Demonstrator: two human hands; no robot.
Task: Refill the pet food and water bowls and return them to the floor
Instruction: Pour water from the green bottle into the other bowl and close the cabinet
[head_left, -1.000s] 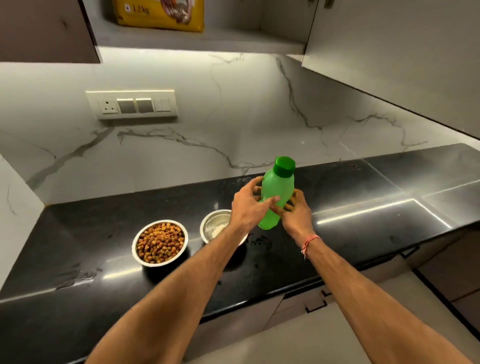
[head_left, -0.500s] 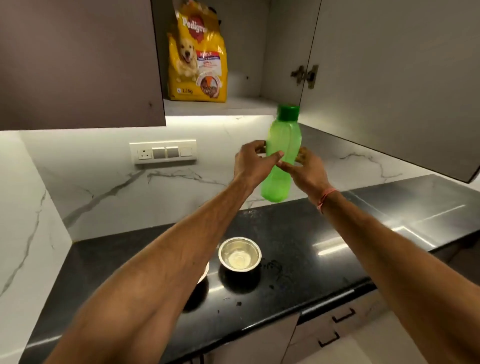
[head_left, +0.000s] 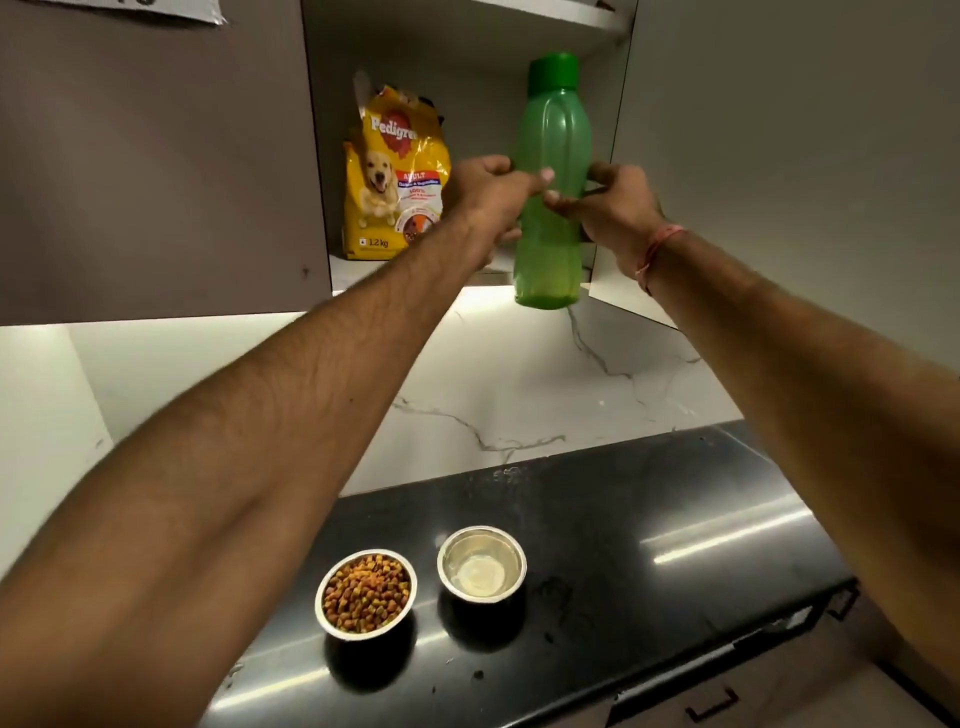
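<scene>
Both hands are up at cupboard height with the green bottle (head_left: 551, 182) between them: the left hand (head_left: 485, 195) has its fingers (head_left: 535, 179) wrapped round the bottle's waist from one side, and the right hand (head_left: 610, 205) is closed on it from the other, so the bottle is gripped from both sides and hangs upright, cap on, in front of the open cupboard (head_left: 467, 270). I take it the bottle is being put away on the shelf, next to the yellow dog food bag (head_left: 392, 171) that stands there; the two-handed hold would keep a tall bottle from tipping as it goes in past the open door. The bottle is translucent green plastic with a darker green cap; I cannot tell how much water is left in it. Down on the black bench (head_left: 675, 519) the two steel bowls sit just beside each other, apart but close. The food bowl (head_left: 365, 593) is heaped with brown and orange kibble. The water bowl (head_left: 482, 564) to its right looks to hold clear water, though the shine makes the level hard to read. Both appear refilled, so what is left, by my reckoning, is carrying them down to the floor. A few dark specks or drops mark the bench near the bowls.
</scene>
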